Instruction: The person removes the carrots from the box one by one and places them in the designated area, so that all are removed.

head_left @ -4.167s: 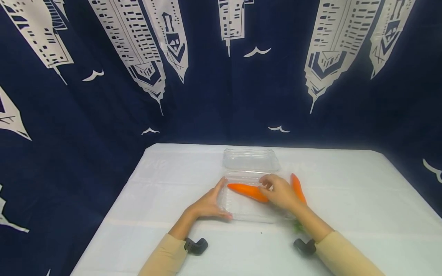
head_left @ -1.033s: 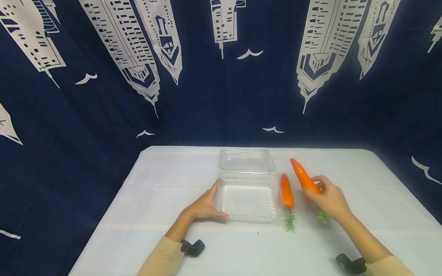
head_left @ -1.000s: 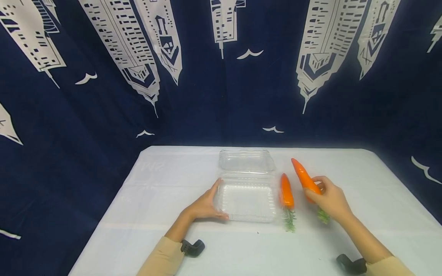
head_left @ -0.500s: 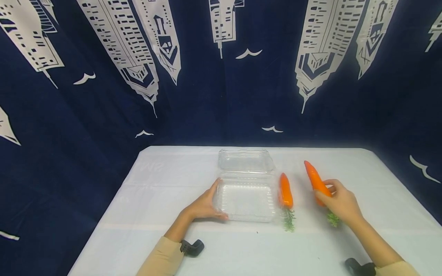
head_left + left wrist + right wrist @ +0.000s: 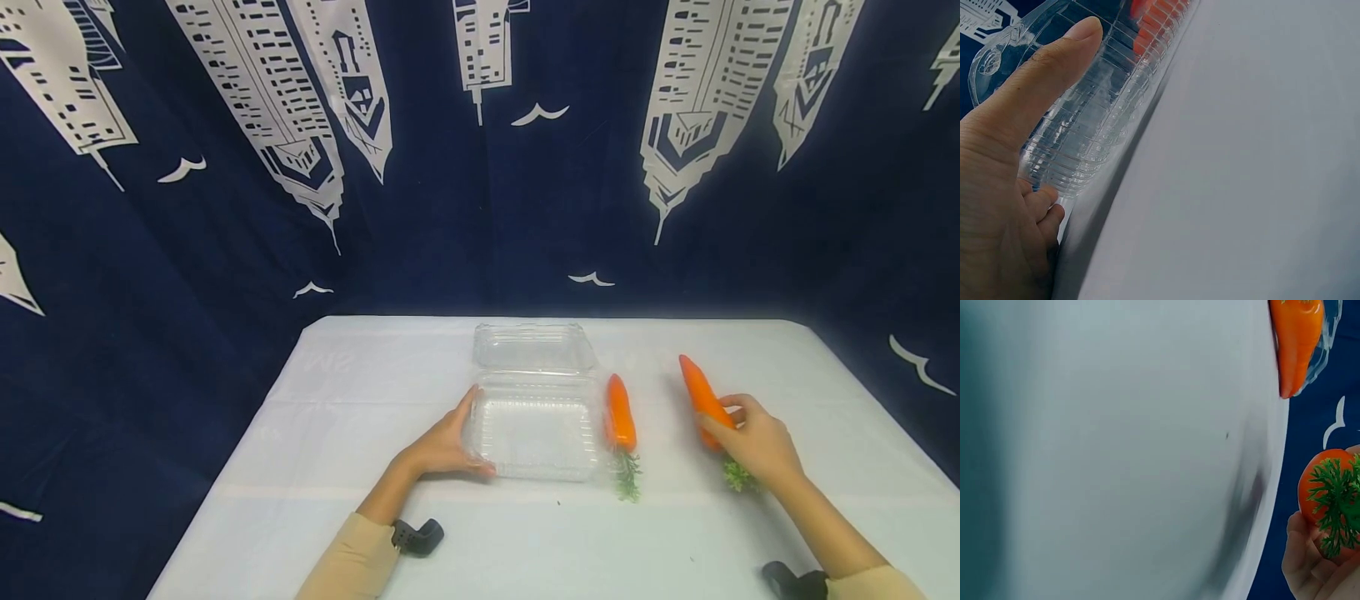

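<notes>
My left hand (image 5: 446, 446) grips the left side of a clear plastic clamshell container (image 5: 536, 437), whose lid (image 5: 534, 348) lies folded back. In the left wrist view, the thumb of the left hand (image 5: 1029, 94) lies across the container wall (image 5: 1088, 131), with fingertips curled below. On the right, my right hand (image 5: 761, 446) holds an orange carrot (image 5: 705, 396) by its thick end, tip pointing away. The right wrist view shows the carrot's leafy green top (image 5: 1335, 503) above the fingers, raised off the table. Another carrot (image 5: 622, 415) lies just right of the container.
A white cloth covers the table (image 5: 360, 467). Behind it hangs a dark blue curtain (image 5: 480, 208) printed with white buildings and birds. Dark camera mounts sit on the left wrist (image 5: 420, 537) and right wrist (image 5: 791, 581).
Earlier a carrot lay in the container under my right hand. Now my right hand holds a carrot and has moved right, lately also slightly nearer. The left hand keeps its grip.
</notes>
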`<state>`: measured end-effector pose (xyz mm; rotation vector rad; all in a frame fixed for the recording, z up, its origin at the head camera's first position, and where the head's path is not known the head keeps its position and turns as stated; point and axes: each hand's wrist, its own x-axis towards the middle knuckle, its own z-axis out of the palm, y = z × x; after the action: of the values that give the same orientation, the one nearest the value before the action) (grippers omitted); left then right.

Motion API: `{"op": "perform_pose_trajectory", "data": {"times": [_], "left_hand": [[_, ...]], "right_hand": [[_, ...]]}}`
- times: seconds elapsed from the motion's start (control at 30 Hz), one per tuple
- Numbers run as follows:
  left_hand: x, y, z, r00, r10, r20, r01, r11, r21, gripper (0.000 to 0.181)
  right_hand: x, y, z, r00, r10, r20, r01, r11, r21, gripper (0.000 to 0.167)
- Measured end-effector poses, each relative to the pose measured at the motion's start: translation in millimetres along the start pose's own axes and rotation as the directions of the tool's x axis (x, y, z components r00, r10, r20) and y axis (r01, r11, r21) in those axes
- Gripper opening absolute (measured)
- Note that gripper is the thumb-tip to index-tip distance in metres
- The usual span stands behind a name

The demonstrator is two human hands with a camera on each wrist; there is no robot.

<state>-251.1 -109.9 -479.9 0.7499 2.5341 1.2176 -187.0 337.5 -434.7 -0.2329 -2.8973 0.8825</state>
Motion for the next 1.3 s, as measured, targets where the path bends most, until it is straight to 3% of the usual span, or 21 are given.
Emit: {"op": "perform_pose_trajectory", "data": {"times": [0.9, 1.3], "left_hand": [[1.5, 0.8, 0.6, 1.0, -0.001, 0.013, 0.001, 1.0, -0.011, 0.139], [1.4, 1.0, -0.7, 1.0, -0.009, 0.013, 0.009, 1.0, 0.004, 0.14]], "right_hand": [[4.0, 10, 2, 0.986, 0.066, 0.155, -0.06, 0.997, -0.045, 0.072], [9.9, 12, -4, 0.977, 0.093, 0.191, -0.081, 0.994, -0.07, 0.089]]}}
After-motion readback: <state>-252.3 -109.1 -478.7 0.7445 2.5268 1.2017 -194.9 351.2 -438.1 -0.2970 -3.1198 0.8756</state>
